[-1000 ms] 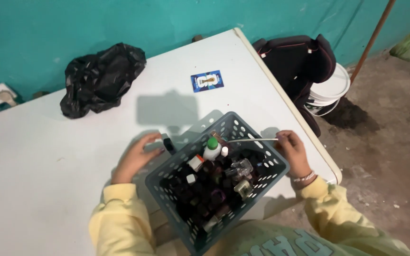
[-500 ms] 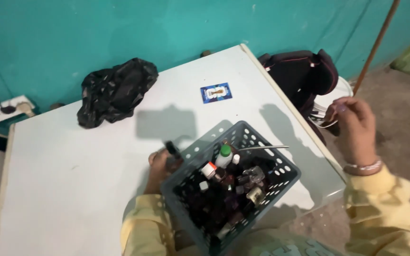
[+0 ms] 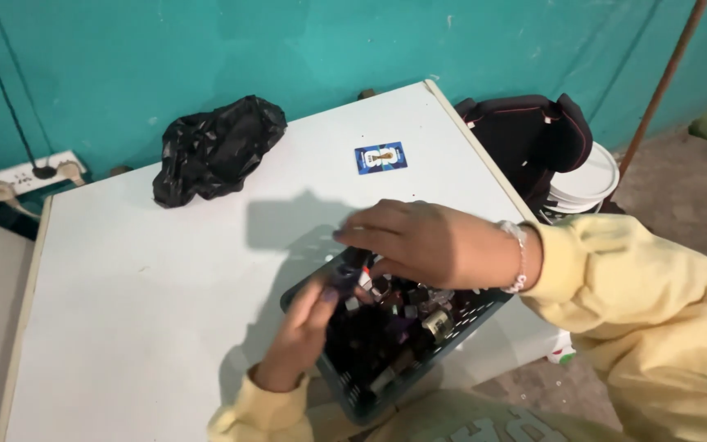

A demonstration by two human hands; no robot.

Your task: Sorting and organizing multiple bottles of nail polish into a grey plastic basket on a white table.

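Grey perforated plastic basket (image 3: pixel 452 323) of small bottles looked heavy, rigid; grip rim. Right hand (image 3: pixel 419 241) reached in, grasp unclear; left hand (image 3: pixel 308 323) steadied nine-o'clock rim.

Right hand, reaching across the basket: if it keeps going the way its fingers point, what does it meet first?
Probably bare white table: the right hand points left past the basket rim. Depth is unclear.

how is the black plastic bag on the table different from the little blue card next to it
The black plastic bag is crumpled into a bulky, shiny heap, while the blue card lies flat and thin. The bag is much larger than the card. The bag sits near the table's far edge by the teal wall, whereas the card lies further right, nearer the right edge. Both rest on the white table, untouched by either hand.
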